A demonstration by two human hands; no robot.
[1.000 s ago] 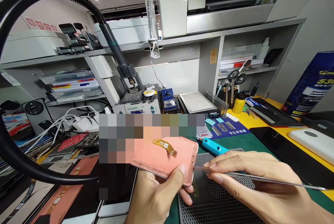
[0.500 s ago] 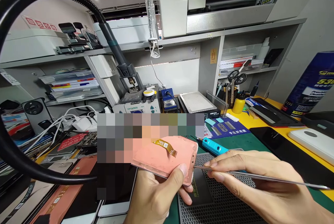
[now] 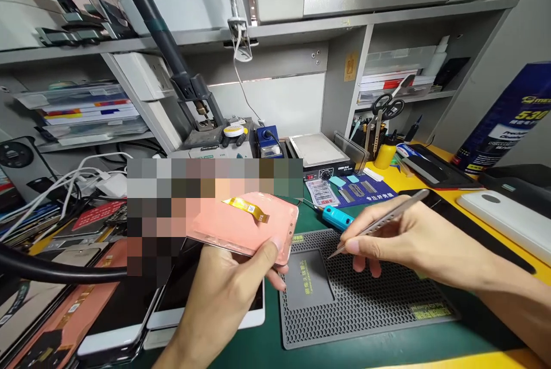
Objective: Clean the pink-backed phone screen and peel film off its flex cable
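My left hand (image 3: 235, 286) grips a phone screen (image 3: 241, 228) by its near edge, thumb on top and fingers beneath. The screen's copper-pink back faces up, and a gold flex cable (image 3: 247, 208) curls out of it. A pixelated patch hides its far left end. To the right, my right hand (image 3: 391, 237) pinches a pair of metal tweezers (image 3: 400, 208), apart from the screen. Their tips point down and left over the grey honeycomb mat (image 3: 357, 311), near a shallow square recess (image 3: 297, 286) in it.
A blue-handled tool (image 3: 336, 218) lies behind the mat. More phone screens (image 3: 120, 306) lie at left, under a black hose (image 3: 64, 263). At the back stand a heating plate (image 3: 318, 150) and a pot of tools (image 3: 372, 136). A large spray can (image 3: 508, 122) leans at right.
The tweezers have lifted away from the screen's right edge and turned tips-down over the mat. My left hand and the screen sit further left in view. The camera has tilted downward.
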